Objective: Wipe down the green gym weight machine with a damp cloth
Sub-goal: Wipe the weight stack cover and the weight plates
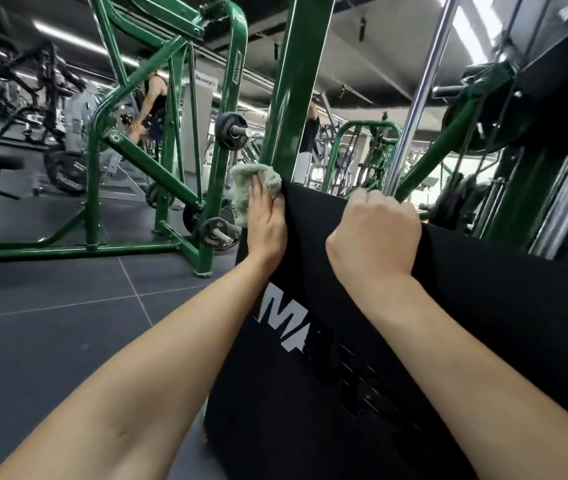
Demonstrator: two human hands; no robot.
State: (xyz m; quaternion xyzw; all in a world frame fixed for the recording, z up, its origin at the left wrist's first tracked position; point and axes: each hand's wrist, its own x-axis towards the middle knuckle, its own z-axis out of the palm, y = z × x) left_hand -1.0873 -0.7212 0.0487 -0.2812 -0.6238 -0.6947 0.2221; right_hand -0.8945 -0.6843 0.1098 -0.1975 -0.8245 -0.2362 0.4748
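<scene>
1. Green-painted steel forms the upright post (293, 81) of the weight machine; its long axis is seen running nearly vertical, leaning slightly right toward the top, just behind the near black panel (414, 323).
2. One pale green cloth (258, 181), fluffy and crumpled, is pressed against the panel's left edge at the foot of the post.
3. The cloth is held flat by the left hand (267, 223), whose fingers are laid almost straight over it.
4. The panel's top edge is gripped by the right hand (376, 233), with the fingers curled over it and hidden behind.
5. White block letters, partly blurred, are printed on the matt panel.
6. One polished chrome rod (421, 95) is seen rising to the right of the post.
7. Far left, a second green tubular frame (171, 161) is seen carrying round black weight plates (230, 128) on dark floor tiles (67, 323).
</scene>
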